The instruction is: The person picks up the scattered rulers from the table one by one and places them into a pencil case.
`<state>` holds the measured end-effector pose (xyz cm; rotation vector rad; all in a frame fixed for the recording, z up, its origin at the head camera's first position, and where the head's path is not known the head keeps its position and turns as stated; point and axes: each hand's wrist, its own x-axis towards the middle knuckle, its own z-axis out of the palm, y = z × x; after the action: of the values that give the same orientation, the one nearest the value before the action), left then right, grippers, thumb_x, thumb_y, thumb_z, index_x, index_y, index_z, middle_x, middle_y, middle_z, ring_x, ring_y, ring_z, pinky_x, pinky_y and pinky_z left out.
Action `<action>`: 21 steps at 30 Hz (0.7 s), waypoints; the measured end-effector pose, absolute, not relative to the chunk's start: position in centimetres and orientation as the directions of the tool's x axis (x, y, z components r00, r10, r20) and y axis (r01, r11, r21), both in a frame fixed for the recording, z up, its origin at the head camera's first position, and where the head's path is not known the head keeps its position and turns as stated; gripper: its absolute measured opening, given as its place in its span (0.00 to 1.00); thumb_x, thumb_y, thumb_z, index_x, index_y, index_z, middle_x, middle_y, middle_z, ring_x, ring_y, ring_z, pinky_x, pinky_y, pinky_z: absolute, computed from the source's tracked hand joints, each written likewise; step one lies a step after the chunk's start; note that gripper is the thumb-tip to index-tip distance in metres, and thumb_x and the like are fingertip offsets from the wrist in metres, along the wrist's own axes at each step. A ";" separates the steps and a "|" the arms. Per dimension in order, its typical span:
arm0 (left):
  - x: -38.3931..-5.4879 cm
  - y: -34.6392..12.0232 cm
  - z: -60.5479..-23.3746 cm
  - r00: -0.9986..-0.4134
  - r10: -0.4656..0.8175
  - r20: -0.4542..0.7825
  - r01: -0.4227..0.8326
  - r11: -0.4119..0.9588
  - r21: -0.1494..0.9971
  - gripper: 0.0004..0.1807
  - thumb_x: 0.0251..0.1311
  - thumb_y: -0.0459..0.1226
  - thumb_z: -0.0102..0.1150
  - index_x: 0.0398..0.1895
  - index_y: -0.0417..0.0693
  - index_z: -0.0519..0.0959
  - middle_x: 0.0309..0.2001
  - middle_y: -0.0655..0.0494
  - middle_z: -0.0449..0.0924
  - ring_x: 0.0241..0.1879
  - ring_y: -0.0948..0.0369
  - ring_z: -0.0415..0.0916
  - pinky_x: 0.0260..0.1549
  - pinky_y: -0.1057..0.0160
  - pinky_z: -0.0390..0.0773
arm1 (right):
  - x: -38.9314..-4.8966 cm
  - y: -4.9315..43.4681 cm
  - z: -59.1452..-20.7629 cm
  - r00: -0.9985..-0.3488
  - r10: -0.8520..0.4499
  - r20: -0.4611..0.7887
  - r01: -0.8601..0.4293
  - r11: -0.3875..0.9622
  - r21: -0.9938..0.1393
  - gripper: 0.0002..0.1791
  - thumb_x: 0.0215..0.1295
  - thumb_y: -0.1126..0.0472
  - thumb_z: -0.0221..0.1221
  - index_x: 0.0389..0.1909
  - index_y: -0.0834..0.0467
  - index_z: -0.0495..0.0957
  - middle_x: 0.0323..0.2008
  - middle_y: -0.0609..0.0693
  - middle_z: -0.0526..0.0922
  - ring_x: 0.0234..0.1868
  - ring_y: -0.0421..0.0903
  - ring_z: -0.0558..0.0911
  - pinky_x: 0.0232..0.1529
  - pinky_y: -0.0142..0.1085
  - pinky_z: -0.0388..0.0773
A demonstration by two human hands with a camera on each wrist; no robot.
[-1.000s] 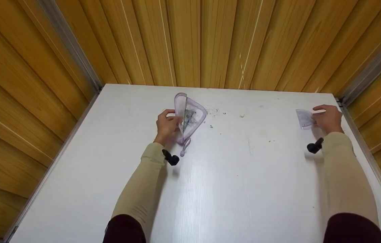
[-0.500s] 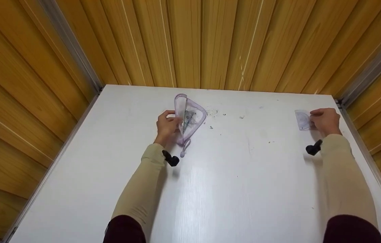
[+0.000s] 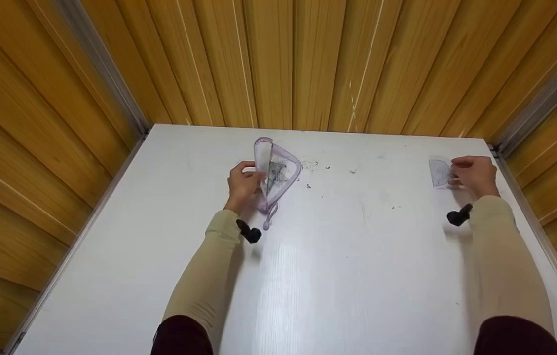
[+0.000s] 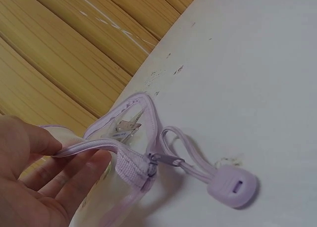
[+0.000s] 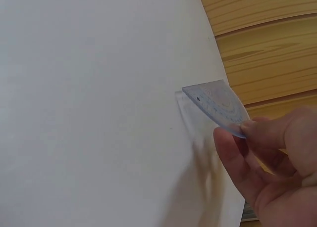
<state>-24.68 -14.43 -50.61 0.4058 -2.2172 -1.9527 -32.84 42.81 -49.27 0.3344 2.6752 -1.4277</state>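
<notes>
My left hand pinches the edge of a lilac-trimmed see-through zipper pouch; in the left wrist view the thumb and fingers grip its zipped rim. The pouch's mouth gapes, and a few small items show inside, too jumbled to name. A lilac zipper pull on a cord loop hangs from the near end. Far to the right, my right hand holds a clear plastic protractor by its curved edge, between thumb and fingers. In the right wrist view the protractor is tilted above the table, its shadow below.
Both hands are over a white table with dark scuff marks right of the pouch. Wood-look panel walls rise behind and at both sides. A black camera mount sits on each wrist.
My right hand has shifted slightly left with the protractor, whose straight edge now stands more upright in the head view. My left hand and the pouch stay nearly still.
</notes>
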 end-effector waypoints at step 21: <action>-24.5 -14.4 -50.4 -0.949 -0.308 -0.069 -0.108 0.111 0.988 0.20 0.64 0.30 0.66 0.59 0.37 0.79 0.40 0.44 0.88 0.32 0.57 0.85 0.27 0.62 0.84 | -32.3 41.7 -47.7 -0.987 0.146 -0.065 0.121 0.413 -0.903 0.26 0.74 0.59 0.60 0.68 0.65 0.73 0.55 0.55 0.77 0.45 0.40 0.84 0.49 0.41 0.83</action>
<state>-24.54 -14.40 -50.42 0.4208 -2.2221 -1.9532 -32.25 41.70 -47.67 0.2514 2.6608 -1.6967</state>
